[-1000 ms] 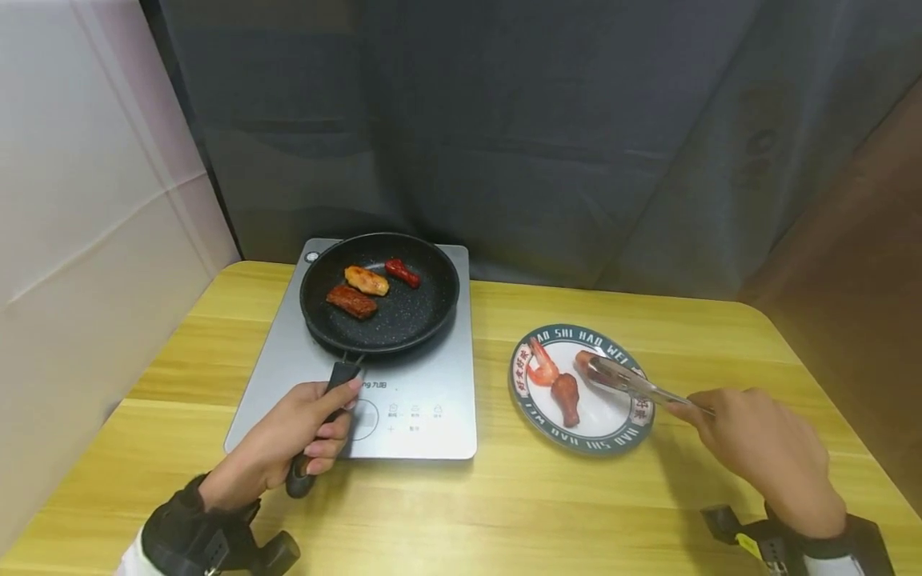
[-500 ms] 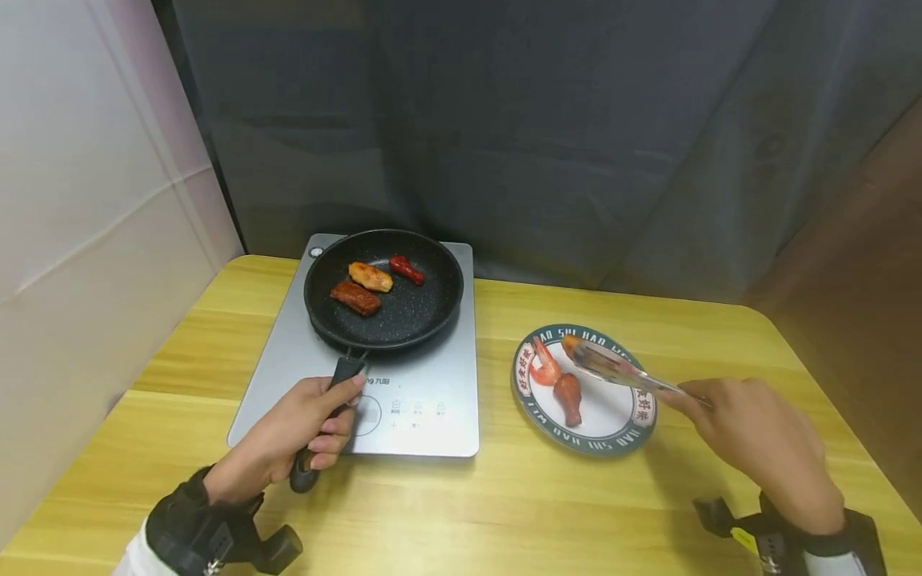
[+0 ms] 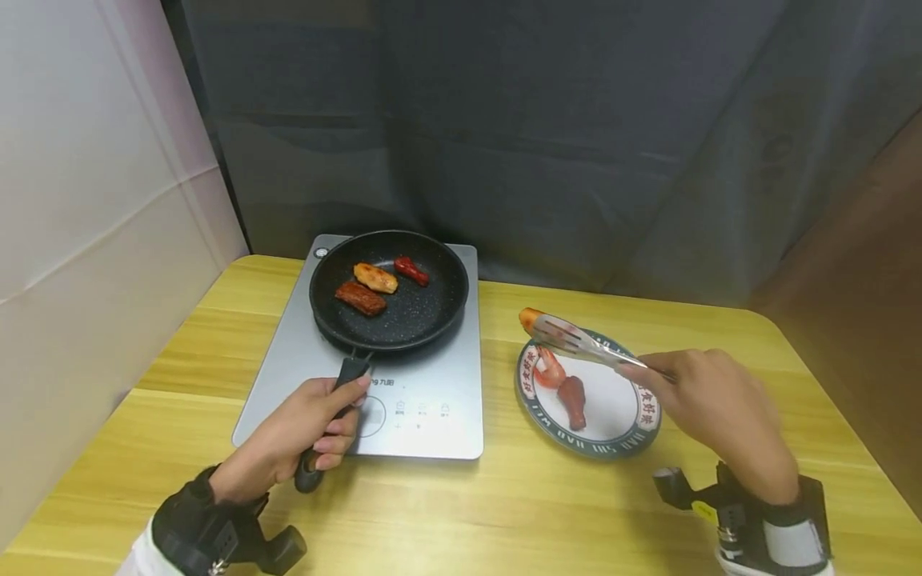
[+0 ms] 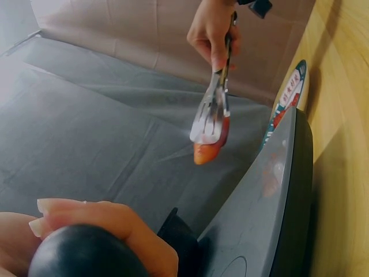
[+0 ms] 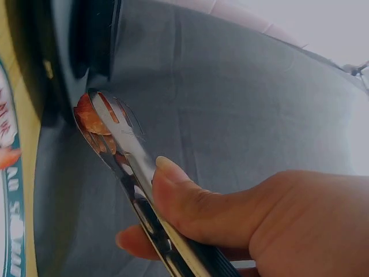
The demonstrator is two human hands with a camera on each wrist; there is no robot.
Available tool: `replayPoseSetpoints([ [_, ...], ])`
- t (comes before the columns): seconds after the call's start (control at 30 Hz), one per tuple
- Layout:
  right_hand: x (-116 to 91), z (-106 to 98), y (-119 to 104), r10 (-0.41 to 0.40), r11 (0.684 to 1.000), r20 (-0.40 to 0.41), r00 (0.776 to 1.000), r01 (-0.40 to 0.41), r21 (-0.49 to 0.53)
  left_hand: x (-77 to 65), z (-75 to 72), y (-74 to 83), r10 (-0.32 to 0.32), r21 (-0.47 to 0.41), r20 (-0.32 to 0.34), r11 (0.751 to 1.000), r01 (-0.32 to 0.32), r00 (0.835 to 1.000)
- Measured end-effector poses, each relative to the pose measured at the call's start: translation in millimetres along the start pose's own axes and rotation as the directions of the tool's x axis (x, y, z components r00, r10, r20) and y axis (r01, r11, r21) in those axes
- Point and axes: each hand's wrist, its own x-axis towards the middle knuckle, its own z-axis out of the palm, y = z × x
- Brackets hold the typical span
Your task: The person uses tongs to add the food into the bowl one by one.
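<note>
My left hand grips the black handle of a frying pan. In the pan lie a brown slab of meat, a yellow-orange chicken wing and a red drumstick. My right hand holds metal tongs, thumb along one arm. Their slotted ends pinch an orange-brown piece of food, raised over the far left rim of a plate; the tongs partly hide it. A shrimp and a brown drumstick lie on the plate.
The pan sits on a flat silver induction cooker at the left of the wooden table. A dark grey curtain hangs behind the table. A white panel stands left and a brown one right.
My right hand has lifted the orange-brown piece off the plate with the tongs and moved it left, toward the pan. My left hand keeps its grip on the handle.
</note>
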Motion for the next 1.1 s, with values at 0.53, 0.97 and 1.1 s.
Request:
replayPoseSetpoints([
  [0.53, 20.3, -4.8, -41.3, -0.057, 0.995, -0.023, 0.998, 0.059, 0.086, -1.2, 0.3, 1.3, 0.0, -0.003, -0.008, 1.0, 0.0, 1.0],
  [0.97, 50.3, -1.8, -82.8, -0.185, 0.971, -0.012, 0.983, 0.185, 0.155, -0.9, 1.9, -0.6, 0.007, 0.001, -0.02, 1.0, -0.007, 1.0],
  [1.1, 59.7, 1.1, -101.3, -0.219, 0.968, -0.004, 0.976, 0.217, 0.127, -0.9, 2.1, 0.0, 0.001, -0.004, -0.021, 1.0, -0.001, 1.0],
])
